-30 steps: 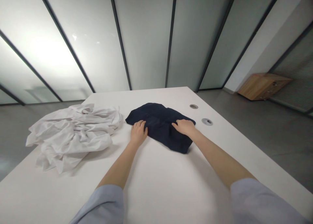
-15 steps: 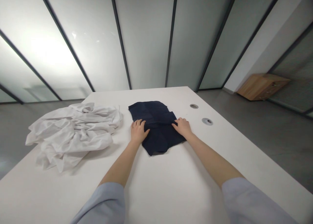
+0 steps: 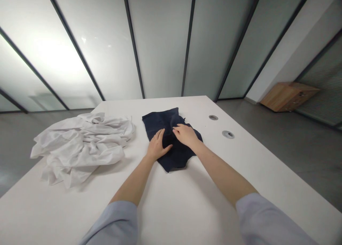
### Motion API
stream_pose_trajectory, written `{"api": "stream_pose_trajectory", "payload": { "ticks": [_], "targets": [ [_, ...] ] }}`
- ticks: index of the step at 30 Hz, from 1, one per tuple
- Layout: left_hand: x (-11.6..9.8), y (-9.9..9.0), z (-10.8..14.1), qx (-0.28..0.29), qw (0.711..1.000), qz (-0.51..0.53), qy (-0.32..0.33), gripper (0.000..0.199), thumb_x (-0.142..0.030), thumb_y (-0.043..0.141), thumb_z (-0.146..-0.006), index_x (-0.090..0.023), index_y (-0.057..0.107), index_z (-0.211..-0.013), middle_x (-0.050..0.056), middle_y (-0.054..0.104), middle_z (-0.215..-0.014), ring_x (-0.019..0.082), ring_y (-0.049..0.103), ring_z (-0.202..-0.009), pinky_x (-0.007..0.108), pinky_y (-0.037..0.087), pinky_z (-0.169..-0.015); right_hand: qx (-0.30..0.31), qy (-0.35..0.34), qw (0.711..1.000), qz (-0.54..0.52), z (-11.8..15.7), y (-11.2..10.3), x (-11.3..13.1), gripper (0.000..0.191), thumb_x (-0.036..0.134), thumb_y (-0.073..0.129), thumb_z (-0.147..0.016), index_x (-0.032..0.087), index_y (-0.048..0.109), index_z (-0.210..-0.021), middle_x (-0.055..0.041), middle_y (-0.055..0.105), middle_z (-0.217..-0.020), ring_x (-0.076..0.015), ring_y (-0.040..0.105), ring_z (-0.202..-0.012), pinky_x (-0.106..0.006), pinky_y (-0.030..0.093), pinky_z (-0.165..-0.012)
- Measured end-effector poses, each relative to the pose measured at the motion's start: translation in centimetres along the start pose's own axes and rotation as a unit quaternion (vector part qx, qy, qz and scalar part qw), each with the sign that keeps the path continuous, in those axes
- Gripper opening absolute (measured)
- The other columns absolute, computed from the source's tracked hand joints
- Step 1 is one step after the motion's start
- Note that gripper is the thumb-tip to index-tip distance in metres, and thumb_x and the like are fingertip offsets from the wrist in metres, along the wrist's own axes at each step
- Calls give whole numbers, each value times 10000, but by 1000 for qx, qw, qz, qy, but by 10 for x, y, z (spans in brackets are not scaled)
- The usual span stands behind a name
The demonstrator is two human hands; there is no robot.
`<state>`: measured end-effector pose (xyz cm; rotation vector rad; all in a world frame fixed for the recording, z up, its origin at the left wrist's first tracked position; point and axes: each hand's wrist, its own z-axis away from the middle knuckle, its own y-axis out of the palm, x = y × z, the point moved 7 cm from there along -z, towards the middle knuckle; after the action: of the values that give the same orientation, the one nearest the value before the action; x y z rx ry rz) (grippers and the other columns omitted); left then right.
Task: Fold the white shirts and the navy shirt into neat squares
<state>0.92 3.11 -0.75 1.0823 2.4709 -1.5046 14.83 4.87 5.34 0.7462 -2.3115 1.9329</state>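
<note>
A dark navy cloth [image 3: 157, 122], rumpled and roughly oblong, lies flat on the white table [image 3: 187, 216] in front of me. My left hand [image 3: 158, 146] rests palm down on its lower left part, fingers spread. My right hand [image 3: 185, 135] lies on the cloth's middle right, fingertips pointing left, close to my left hand. Neither hand visibly grips the fabric. To the left of the navy cloth sits a crumpled white cloth [image 3: 82, 148], a few hand-widths from my left hand.
Near the table's far right edge are two round metal grommets [image 3: 213, 117] [image 3: 228, 134]. Beyond the table's edges lies a grey floor [image 3: 299, 148]. A low wooden cabinet [image 3: 287, 96] stands at the right, against frosted glass panels [image 3: 160, 49] with dark frames.
Both hands have moved toward each other on the navy cloth, the right one most. The cloth now looks narrower and more bunched near its middle, with its right side drawn in.
</note>
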Motion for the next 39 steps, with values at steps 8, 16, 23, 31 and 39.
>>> {"api": "stream_pose_trajectory", "payload": {
  "ticks": [8, 16, 23, 31, 39],
  "targets": [
    [25, -5, 1, -33, 988, 151, -15, 475, -158, 543, -680, -188, 548, -1155, 121, 508, -1276, 243, 509, -1208, 412, 410, -1034, 78, -70, 903, -417, 3, 44, 0, 402, 400, 388, -939, 205, 679, -1137, -68, 687, -1139, -206, 631, -1047, -388, 444, -981],
    [26, -15, 1, -80, 989, 118, -42, 594, -133, 565, -601, -197, 503, -1188, 112, 447, -1292, 268, 485, -1222, 432, 400, -1055, 138, 43, 988, -45, 9, 76, -79, 495, 448, 420, -922, 234, 505, -1360, -92, 338, -1513, -315, 209, -1417, -593, 145, -1117],
    [39, -24, 5, -101, 986, 32, -126, 606, -178, 633, -601, -199, 498, -1191, 121, 422, -1241, 295, 505, -1182, 428, 441, -1023, 101, 237, 966, 18, 26, 38, -143, 706, 627, 247, -913, 185, 345, -1453, -153, 295, -1519, -376, 218, -1391, -710, 144, -1037],
    [43, -16, 2, -38, 987, 39, -149, 463, -502, 634, -729, -184, 603, -1064, 107, 531, -1143, 273, 513, -1146, 424, 416, -1009, 19, 416, 909, 7, 45, 3, -215, 912, 764, 150, -833, 147, 242, -1498, -239, 246, -1511, -454, 210, -1368, -701, 122, -1034],
    [20, -13, -5, 38, 988, -86, -125, 362, -571, 648, -716, -220, 599, -788, 56, 606, -775, 252, 558, -883, 369, 452, -818, 46, 305, 947, -93, 7, 28, -173, 817, 722, 211, -867, 203, 271, -1495, -131, 295, -1528, -371, 196, -1406, -627, 57, -1099]
  ]
}}
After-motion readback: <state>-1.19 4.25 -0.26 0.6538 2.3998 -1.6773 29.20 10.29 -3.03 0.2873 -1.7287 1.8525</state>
